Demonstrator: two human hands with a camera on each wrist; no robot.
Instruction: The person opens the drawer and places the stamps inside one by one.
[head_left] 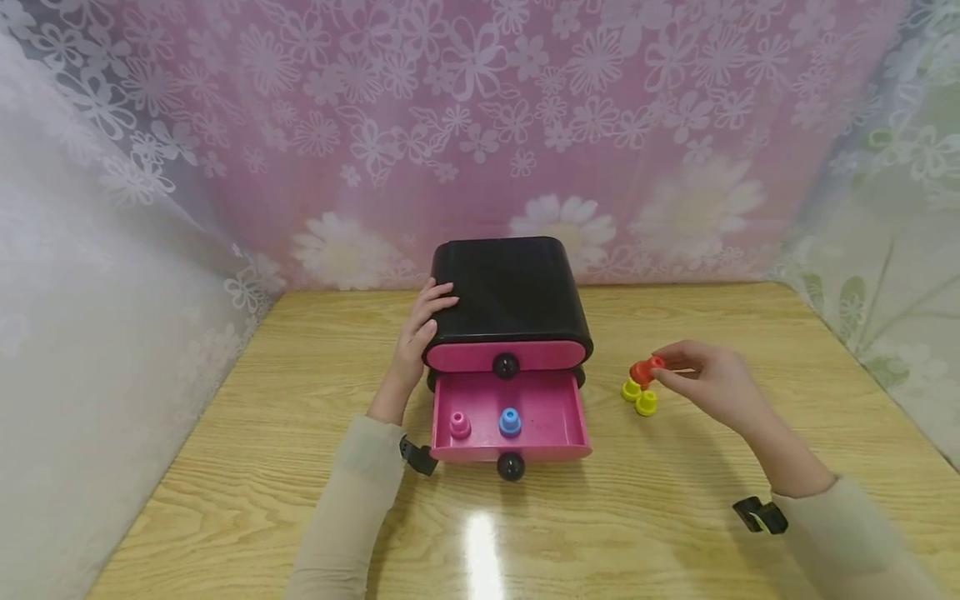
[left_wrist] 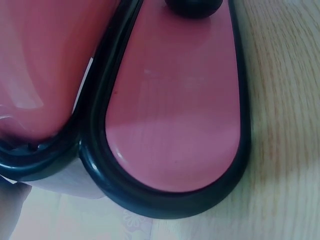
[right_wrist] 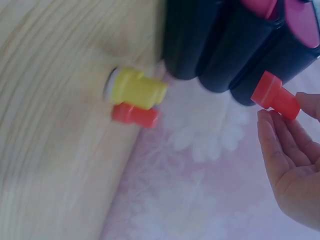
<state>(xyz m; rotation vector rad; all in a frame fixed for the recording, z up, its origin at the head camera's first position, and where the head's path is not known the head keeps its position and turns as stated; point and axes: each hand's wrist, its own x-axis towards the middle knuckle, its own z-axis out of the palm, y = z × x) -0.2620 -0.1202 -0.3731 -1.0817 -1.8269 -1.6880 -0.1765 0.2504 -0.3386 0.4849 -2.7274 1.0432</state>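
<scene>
A black drawer box (head_left: pixel 508 292) with pink drawer fronts stands at the middle of the wooden table (head_left: pixel 300 467). Its lower drawer (head_left: pixel 551 412) is pulled out and holds a pink peg (head_left: pixel 460 425) and a blue peg (head_left: pixel 510 421). My left hand (head_left: pixel 427 321) grips the box's left top edge. My right hand (head_left: pixel 662 372) pinches a red peg (head_left: pixel 643 369) just above two yellow pegs (head_left: pixel 639 396) on the table, right of the box. In the right wrist view the red peg (right_wrist: pixel 274 96) sits at my fingertips (right_wrist: pixel 272 125), with a yellow peg (right_wrist: pixel 136 88) further off.
A floral pink curtain (head_left: pixel 480 125) closes off the back and pale curtains hang at both sides. The upper drawer (head_left: pixel 506 354) is closed, its pink front (left_wrist: pixel 175 115) and black knob (left_wrist: pixel 192 6) filling the left wrist view. Another red piece (right_wrist: pixel 135 116) lies beside the yellow peg.
</scene>
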